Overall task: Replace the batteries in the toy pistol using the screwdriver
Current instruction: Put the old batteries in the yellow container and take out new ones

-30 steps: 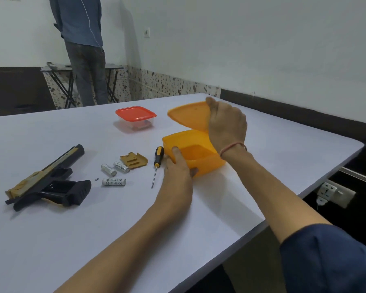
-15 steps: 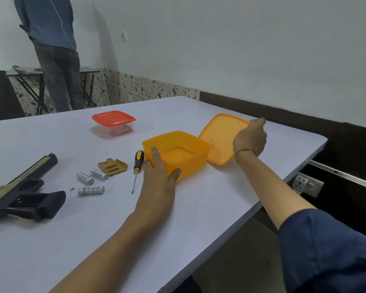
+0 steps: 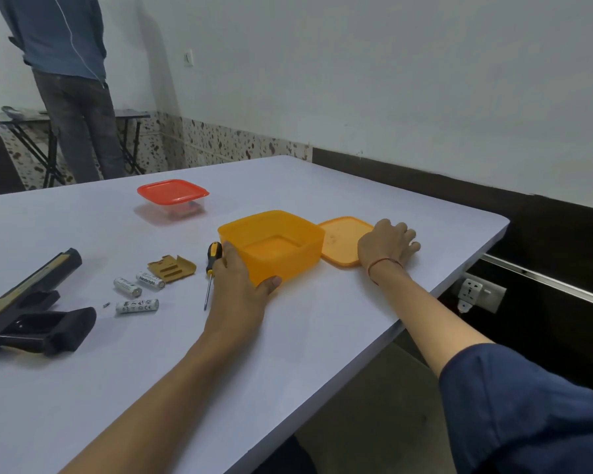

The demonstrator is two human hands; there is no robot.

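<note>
Two hands flank the square orange plastic box (image 3: 290, 265): left hand (image 3: 240, 280) grips its near corner, right hand (image 3: 387, 244) rests loose-fingered on the flat orange plastic lid (image 3: 339, 236) beside it.

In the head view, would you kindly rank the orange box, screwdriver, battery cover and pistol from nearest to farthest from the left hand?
1. orange box: held at its near-left corner by the left hand.
2. screwdriver: just left of the hand.
3. battery cover: further left.
4. pistol: at the far left edge.

orange box (image 3: 281, 258) & lid (image 3: 343, 239), red-lidded tub (image 3: 172, 191), blk/tan pistol (image 3: 31, 313) (white table (image 3: 322, 336))
</note>
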